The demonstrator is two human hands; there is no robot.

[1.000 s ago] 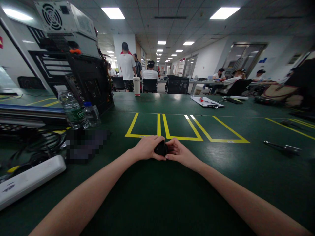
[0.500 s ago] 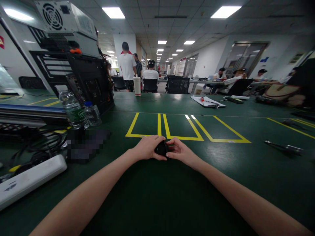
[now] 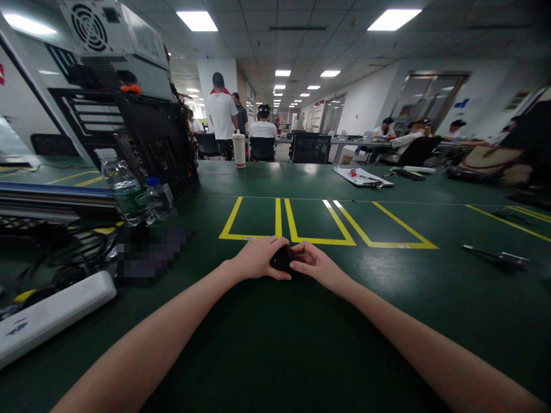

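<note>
Mid-frame, the left hand (image 3: pixel 257 257) wraps a rounded black object (image 3: pixel 280 260); the right hand (image 3: pixel 317 266) curls its fingers at the object's right side, though whether they grip I cannot tell. It looks like two-handed handling, which calls for a steady left hold and light right fingertips. Just beyond lie yellow tape outlines (image 3: pixel 327 242).

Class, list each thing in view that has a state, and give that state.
Black object: held
Left hand: curled around it
Right hand: fingers bent, at its side
Small bottle: blue cap on
Green-labelled bottle: standing, cap unclear
White cup: upright, lidded
Clipboard: lying flat
</note>
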